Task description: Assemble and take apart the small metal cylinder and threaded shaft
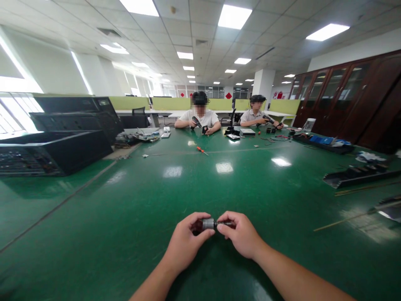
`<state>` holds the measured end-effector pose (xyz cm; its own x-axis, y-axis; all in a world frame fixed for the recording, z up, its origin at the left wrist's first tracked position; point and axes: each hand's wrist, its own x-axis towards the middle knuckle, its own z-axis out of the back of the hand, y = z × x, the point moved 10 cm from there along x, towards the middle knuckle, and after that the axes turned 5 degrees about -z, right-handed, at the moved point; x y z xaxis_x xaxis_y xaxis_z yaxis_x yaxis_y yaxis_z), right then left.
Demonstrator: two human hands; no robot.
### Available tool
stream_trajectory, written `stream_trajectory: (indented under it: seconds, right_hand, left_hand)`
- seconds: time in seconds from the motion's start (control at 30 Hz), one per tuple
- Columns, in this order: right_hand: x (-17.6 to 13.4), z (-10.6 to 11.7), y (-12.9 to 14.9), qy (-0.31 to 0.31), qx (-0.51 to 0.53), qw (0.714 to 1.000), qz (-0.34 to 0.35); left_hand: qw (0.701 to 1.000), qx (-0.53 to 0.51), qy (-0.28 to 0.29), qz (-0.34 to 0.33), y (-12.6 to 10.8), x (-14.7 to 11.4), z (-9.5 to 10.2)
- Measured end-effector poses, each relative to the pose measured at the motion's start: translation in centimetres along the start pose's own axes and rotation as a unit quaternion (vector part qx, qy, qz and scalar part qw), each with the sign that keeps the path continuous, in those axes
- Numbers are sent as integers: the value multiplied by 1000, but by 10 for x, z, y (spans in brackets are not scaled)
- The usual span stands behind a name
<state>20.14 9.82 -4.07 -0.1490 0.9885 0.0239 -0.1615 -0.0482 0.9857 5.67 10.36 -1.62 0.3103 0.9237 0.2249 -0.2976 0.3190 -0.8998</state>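
Close to the table's near side, my left hand (pixel 188 238) is closed around a small silver-grey cylinder (pixel 208 223) that looks like a little motor. Its left end is partly hidden by my fingers. From its right end a thin dark rod (pixel 226 224) runs into my right hand (pixel 241 235), whose thumb and fingers pinch it. Whether the rod is part of the cylinder or a separate piece, I cannot tell. Both hands are just above the green tabletop (pixel 150 205), and the cylinder lies sideways between them.
Black computer cases (pixel 87 152) stand at left beside circuit boards (pixel 134 137). An orange-handled screwdriver (pixel 200 149) lies mid-table. Two people (pixel 200 119) work across the table with power tools. At right are black trays (pixel 354 173) and thin rods (pixel 344 223).
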Motion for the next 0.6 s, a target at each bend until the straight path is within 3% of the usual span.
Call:
stream_trajectory:
  seconds: [0.6]
  right_hand:
    - [-4,0,1,-3,-24,1000,7]
  left_hand:
    - [1000,0,-15,21,8,-1,2]
